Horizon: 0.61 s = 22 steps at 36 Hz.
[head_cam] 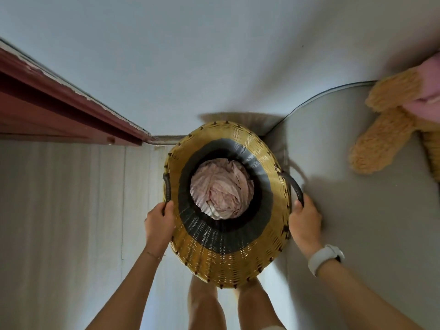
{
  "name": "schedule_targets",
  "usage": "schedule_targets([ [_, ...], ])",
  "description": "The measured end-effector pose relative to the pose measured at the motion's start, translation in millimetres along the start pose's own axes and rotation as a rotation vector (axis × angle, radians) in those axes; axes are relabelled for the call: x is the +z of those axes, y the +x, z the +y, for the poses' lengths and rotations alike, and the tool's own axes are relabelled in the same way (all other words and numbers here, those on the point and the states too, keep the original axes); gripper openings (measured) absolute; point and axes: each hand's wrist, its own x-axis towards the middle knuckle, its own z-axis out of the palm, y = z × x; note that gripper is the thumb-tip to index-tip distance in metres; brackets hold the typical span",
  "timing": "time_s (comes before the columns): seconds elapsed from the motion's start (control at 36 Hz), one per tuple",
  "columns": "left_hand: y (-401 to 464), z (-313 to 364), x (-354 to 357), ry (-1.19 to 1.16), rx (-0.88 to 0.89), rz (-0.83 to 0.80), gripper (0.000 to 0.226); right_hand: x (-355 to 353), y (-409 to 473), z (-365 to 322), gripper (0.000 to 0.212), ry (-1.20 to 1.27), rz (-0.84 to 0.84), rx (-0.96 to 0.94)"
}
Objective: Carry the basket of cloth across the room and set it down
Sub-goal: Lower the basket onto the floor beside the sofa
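A deep wicker basket (228,260), yellow with a dark band inside, is straight below me, seen from above. Crumpled pink cloth (221,189) lies at its bottom. My left hand (160,222) is closed around the lower end of the dark left handle (167,188). My right hand (304,222) grips the lower end of the dark right handle (296,188). Whether the basket rests on the floor or hangs just above it cannot be told. My bare legs show under its near rim.
A white wall rises ahead. A dark red door frame (59,101) runs along the left above pale wood flooring (71,222). A grey mattress or cushion (369,198) borders the basket on the right, with a tan plush toy (390,129) on it.
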Motion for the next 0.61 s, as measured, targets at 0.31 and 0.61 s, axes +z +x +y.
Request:
schedule_targets([
  [0.31, 9.2, 13.3, 19.8, -0.165, 0.046, 0.012, 0.027, 8.4, 15.6, -13.2, 0.029, 0.103, 0.193, -0.037],
  [0.61, 21.1, 20.7, 14.3, -0.017, 0.067, 0.115, 0.034, -4.4, 12.4, -26.4, 0.038, -0.065, 0.030, 0.038],
])
